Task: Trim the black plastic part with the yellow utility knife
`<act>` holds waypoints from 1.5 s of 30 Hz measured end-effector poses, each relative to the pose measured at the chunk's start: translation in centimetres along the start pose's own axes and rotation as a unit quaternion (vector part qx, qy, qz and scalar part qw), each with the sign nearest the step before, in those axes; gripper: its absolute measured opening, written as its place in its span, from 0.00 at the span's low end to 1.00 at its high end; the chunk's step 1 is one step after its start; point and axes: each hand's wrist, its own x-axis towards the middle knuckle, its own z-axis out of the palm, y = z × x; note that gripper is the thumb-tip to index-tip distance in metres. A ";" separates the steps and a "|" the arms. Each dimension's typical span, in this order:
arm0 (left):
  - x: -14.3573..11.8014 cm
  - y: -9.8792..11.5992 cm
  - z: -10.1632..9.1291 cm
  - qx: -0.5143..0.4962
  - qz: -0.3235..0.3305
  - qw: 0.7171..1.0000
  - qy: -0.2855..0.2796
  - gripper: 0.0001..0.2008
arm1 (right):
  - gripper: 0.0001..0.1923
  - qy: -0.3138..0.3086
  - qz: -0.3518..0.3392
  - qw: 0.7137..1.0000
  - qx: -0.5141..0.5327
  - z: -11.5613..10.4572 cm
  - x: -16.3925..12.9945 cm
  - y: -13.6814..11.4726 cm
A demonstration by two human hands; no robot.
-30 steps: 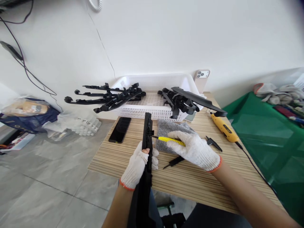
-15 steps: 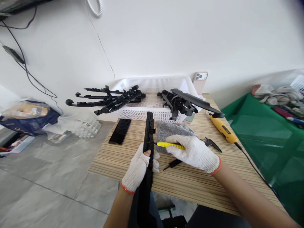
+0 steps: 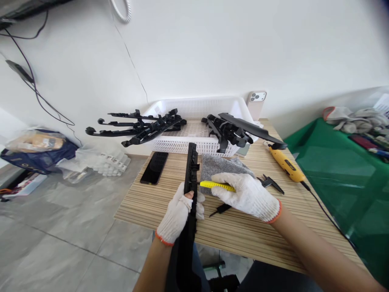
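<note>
My left hand (image 3: 179, 211), in a white knit glove with the thumb tip bare, is closed around a long black plastic trim piece (image 3: 191, 174). The piece stands lengthwise in front of me, its near end over my lap. In my gloved right hand (image 3: 240, 190) is a yellow-handled tool (image 3: 217, 186), gripped between thumb and fingers. Its thin dark shaft meets the right side of the trim piece, just above my left thumb; the exact tip is hidden. Under my right hand lie a grey cloth (image 3: 209, 162) and a black-handled pointed tool (image 3: 223, 209).
A white plastic basket (image 3: 194, 144) at the back holds several black parts (image 3: 152, 127), some jutting past its sides. A dark phone (image 3: 154, 168) lies left on the table. To the right are black calipers (image 3: 273, 184), a yellow corded power tool (image 3: 286, 164) and a green-covered surface (image 3: 328, 150).
Almost nothing differs. The view has shifted very slightly, and the yellow-handled tool stays against the trim piece with both hands holding as before.
</note>
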 end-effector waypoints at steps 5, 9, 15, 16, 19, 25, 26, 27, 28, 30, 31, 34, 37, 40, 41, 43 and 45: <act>0.1 0.0 0.0 0.000 -0.005 1.000 0.000 0.26 | 0.16 -0.003 0.002 1.000 0.012 -0.1 0.1 0.1; 0.1 -0.2 -0.1 0.004 0.004 1.000 0.004 0.24 | 0.15 0.008 0.004 1.000 0.009 -0.2 0.0 0.1; 0.1 -0.4 -0.3 0.003 0.010 1.000 -0.014 0.21 | 0.15 -0.008 0.013 0.999 0.028 -0.3 0.0 0.2; 0.1 -0.3 -0.3 0.004 0.010 1.000 -0.014 0.21 | 0.15 -0.013 0.016 0.999 0.034 -0.3 0.1 0.2; 0.1 -0.3 -0.3 0.003 0.009 1.000 -0.013 0.22 | 0.14 -0.032 0.024 0.998 0.046 -0.5 0.1 0.2; 0.1 -0.4 -0.5 0.009 0.014 1.000 -0.016 0.21 | 0.13 -0.034 0.031 0.998 0.053 -0.6 0.1 0.2; 0.1 -0.5 -0.5 0.009 0.015 1.000 -0.020 0.20 | 0.13 -0.034 0.033 0.997 0.058 -0.6 0.2 0.2; 0.1 -0.5 -0.6 0.010 0.018 0.999 -0.024 0.19 | 0.13 -0.031 0.036 0.997 0.063 -0.6 0.2 0.3; 0.1 -0.6 -0.6 0.012 0.021 0.999 -0.029 0.19 | 0.14 -0.031 0.040 0.996 0.071 -0.6 0.2 0.3; 0.1 -0.6 -0.7 0.013 0.025 0.999 -0.034 0.18 | 0.13 -0.049 0.051 0.993 0.095 -0.6 0.3 0.2; 0.1 -0.6 -0.6 0.009 0.023 0.999 -0.030 0.19 | 0.13 -0.062 0.055 0.991 0.106 -0.7 0.3 0.2; 0.1 -0.5 -0.4 -0.005 0.011 1.000 -0.021 0.21 | 0.13 -0.071 0.063 0.989 0.110 -0.6 0.4 0.0; 0.2 -0.4 -0.3 0.001 0.008 1.000 -0.014 0.23 | 0.14 -0.067 0.054 0.990 0.113 -0.4 0.3 -0.3; 0.2 -0.4 -0.3 0.016 0.014 1.000 -0.009 0.23 | 0.13 -0.049 0.059 0.992 0.101 -0.3 0.3 -0.3; 0.2 -0.4 -0.3 0.016 0.016 1.000 -0.008 0.23 | 0.12 -0.044 0.061 0.992 0.098 -0.3 0.3 -0.3; 0.2 -0.6 -0.5 0.011 0.018 1.000 -0.009 0.22 | 0.12 -0.055 0.061 0.991 0.104 -0.3 0.4 -0.2; 0.3 -0.8 -0.6 0.008 0.017 1.000 -0.019 0.20 | 0.13 -0.064 0.069 0.990 0.105 -0.4 0.4 0.0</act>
